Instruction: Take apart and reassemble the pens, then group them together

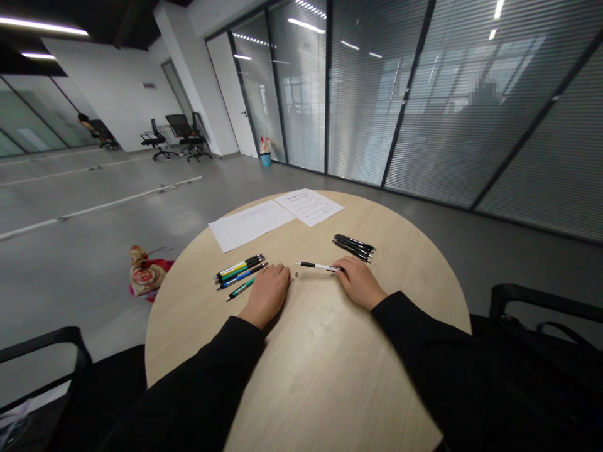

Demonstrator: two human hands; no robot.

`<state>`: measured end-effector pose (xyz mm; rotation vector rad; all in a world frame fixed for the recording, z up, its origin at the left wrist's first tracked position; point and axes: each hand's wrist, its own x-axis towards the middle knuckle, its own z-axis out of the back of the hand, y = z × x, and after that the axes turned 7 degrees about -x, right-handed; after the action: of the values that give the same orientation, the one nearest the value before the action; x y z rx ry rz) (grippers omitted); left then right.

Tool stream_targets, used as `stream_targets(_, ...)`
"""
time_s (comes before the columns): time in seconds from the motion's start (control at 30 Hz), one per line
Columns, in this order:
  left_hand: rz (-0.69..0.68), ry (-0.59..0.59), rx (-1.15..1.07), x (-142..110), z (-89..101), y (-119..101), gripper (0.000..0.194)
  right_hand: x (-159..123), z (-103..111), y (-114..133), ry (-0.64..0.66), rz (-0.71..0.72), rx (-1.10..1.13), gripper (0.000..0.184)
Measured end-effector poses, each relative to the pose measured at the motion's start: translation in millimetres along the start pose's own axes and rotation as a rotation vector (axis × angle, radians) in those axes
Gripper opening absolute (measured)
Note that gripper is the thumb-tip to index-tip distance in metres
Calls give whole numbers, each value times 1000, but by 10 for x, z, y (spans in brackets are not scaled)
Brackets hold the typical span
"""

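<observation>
A slim pen [316, 267] with a black grip and white barrel is pinched in my right hand [358, 281], its tip pointing left. My left hand [271, 290] rests on the table, back up and fingers curled together; what lies under them is hidden. A green and black pen [241, 289] runs up against that hand. Just beyond it lie a blue pen [242, 276] and several yellow, green and dark pens [239, 267] side by side. A tiny object [296, 275] sits by my left fingertips. Several black pens [354, 247] lie grouped beyond my right hand.
The round wooden table [325, 364] carries two paper sheets, a left sheet [252, 224] and a printed sheet [311, 207], at its far side. Black chairs stand left [47, 339] and right [546, 307]. A red and tan bag [146, 273] lies on the floor.
</observation>
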<state>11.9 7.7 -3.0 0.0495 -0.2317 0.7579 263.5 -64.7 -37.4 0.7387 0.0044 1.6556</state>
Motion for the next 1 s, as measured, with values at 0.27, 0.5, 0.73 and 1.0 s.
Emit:
stream_targets(0.27,143,-114,-169,16,-10,38,15,4,-8,1,-11,-1,-6,15)
stream_targets(0.5,155,-143,-212,26,-18,21,17,3,-5,5,-2,16,-11,15)
stream_targets(0.73,137,-143,-215,26,-13,2,15,0,10,22,7,31,2,15)
stream_targets(1.0,105,-147,-226,17,-36,12,16,1,15,30,11,31,2,16)
